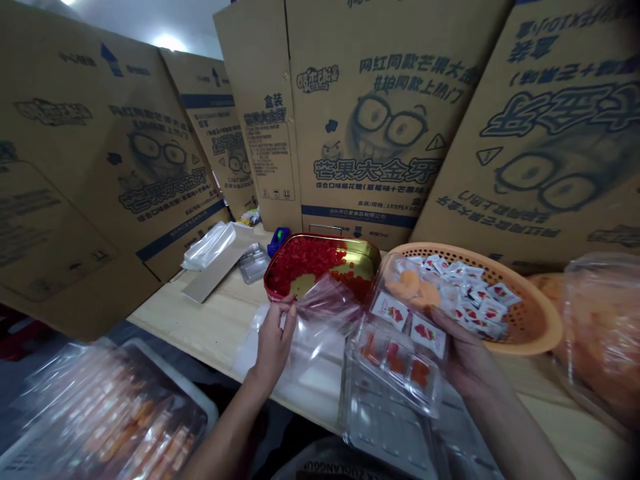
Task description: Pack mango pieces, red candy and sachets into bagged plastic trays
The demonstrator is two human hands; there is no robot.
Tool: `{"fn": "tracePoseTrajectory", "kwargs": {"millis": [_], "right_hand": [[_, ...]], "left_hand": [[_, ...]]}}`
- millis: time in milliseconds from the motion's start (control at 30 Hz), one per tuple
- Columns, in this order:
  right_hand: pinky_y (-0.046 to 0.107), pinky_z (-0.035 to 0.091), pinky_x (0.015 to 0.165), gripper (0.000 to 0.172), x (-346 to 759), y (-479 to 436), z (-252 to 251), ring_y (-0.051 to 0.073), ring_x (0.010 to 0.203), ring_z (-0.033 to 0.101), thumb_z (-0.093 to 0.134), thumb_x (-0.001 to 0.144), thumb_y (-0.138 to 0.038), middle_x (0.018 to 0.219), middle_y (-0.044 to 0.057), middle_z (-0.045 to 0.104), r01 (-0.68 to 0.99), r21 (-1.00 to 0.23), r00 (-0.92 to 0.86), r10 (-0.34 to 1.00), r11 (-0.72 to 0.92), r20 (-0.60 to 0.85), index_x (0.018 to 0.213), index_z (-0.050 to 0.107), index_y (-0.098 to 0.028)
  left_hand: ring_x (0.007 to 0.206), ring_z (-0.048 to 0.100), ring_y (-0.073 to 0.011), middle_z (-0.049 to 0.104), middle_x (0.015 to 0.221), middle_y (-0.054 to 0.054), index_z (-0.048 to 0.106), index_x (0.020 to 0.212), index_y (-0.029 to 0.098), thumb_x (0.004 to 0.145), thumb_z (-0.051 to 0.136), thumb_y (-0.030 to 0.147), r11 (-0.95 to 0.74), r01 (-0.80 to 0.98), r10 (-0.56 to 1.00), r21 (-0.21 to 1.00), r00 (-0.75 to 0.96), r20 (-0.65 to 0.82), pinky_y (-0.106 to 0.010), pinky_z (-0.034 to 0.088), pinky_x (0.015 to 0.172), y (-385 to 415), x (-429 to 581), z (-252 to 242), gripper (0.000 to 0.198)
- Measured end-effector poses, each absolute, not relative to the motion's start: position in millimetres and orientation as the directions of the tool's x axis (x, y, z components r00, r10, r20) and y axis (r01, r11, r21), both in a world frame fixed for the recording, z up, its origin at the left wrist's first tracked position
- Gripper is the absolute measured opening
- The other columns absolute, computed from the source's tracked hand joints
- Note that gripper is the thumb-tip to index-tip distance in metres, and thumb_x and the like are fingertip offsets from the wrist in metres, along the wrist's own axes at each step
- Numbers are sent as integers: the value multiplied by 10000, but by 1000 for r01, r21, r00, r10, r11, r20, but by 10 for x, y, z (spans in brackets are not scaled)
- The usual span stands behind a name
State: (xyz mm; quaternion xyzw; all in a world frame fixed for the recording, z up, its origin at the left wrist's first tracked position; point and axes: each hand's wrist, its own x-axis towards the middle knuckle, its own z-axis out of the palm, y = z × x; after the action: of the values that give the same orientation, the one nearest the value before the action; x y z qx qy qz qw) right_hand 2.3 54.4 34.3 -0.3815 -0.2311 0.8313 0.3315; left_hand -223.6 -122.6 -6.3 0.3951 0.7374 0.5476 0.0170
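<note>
Along the far edge of the pale wooden table top (200, 327), a row of large flattened cardboard cartons (370, 113), propped upright and leaning, printed in blue with Chinese lettering and a bespectacled cartoon face. Off the near left edge, below the table top, a grey tray (100, 413) of wrapped orange sticks under clear film. At the right edge, a bulging clear bag of orange contents (600, 333).

Toward the far right, an orange plastic basket (525, 327), tilted, holding small red-and-white sachets (480, 297). Near the middle of the far edge, a red-and-gold tin tray (320, 263), heaped with diced red pieces. Beyond it to the left, a blue object (277, 241), a small metal tray (253, 263), a flat cardboard strip (220, 270) and a crumpled plastic bag (210, 245).

Over the table's middle, the clear plastic tray (395, 360) in the right hand (465, 353), raised in front of the basket, with orange and red pieces and strawberry-printed cards in its compartments. Right fingers (443, 320) curled around the tray's edge, clamped on it. Left of that, a thin clear plastic bag (320, 327) in the left hand (274, 340), its upper edge pinched between thumb and fingers (287, 307), pressed together.
</note>
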Motion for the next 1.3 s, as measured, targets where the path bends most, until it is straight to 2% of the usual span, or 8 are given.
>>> {"fn": "tracePoseTrajectory", "kwargs": {"millis": [167,433,633,767,900,1033,1167,1300], "right_hand": [[315,565,633,187,4,410,406,195,623,676,744,590,-171,735,11,725,-342,-633,-591,683,-695,-430,763,679,-199],[301,539,714,296,-279,174,433,182,698,681,772,577,-183,804,23,726,-293,-669,-755,595,-683,-276,856,676,-184],[219,526,610,162,-271,281,387,131,603,663,731,628,-130,701,10,716,-260,-661,-814,528,-704,-243,778,679,-165],[251,532,617,164,-220,302,356,151,626,669,711,654,-134,711,19,715,-196,-668,-860,453,-718,-234,810,679,-170],[285,545,614,143,-163,312,331,172,633,672,706,653,-132,730,17,717,-211,-680,-820,506,-702,-267,782,662,-177],[316,562,620,166,-103,484,362,186,651,676,693,663,-148,766,11,722,-368,-680,-666,690,-634,-283,813,644,-199],[288,564,695,130,-174,773,528,153,709,672,672,691,-171,769,-28,717,-615,-677,-400,900,-404,-174,804,628,-219],[254,549,749,113,-381,896,791,137,803,662,640,730,-203,810,-22,709,-717,-652,-316,949,-246,-10,843,630,-208]], "left_hand": [[1109,539,-179,584,1193,-118,464,816,205,868,430,335,56,484,492,873,-775,398,-343,397,931,-1048,-2036,-43,144],[1157,495,-232,577,1217,-101,505,774,211,814,491,260,116,681,567,723,-643,514,-452,251,1044,-934,-1832,-103,65],[993,568,-211,620,1095,-93,535,1045,200,817,432,509,41,137,757,990,-651,59,-336,432,832,-972,-1892,14,398],[755,589,-149,653,892,-45,594,1052,191,691,612,533,114,-241,888,964,-411,-208,-253,433,666,-895,-2021,34,498],[538,487,-66,591,631,3,640,724,127,589,731,462,133,-360,869,923,-405,-283,-197,370,559,-846,-2069,-16,373],[536,475,-71,574,586,17,600,646,129,539,765,442,75,-314,830,946,-506,-234,-205,364,560,-867,-2044,-4,370],[500,425,-64,514,522,45,543,580,132,464,807,396,56,-171,788,984,-597,-149,-203,317,517,-884,-1970,44,391],[487,378,-50,466,500,64,514,552,135,472,801,383,71,-49,762,996,-642,-86,-193,282,497,-877,-1880,104,388]]}}
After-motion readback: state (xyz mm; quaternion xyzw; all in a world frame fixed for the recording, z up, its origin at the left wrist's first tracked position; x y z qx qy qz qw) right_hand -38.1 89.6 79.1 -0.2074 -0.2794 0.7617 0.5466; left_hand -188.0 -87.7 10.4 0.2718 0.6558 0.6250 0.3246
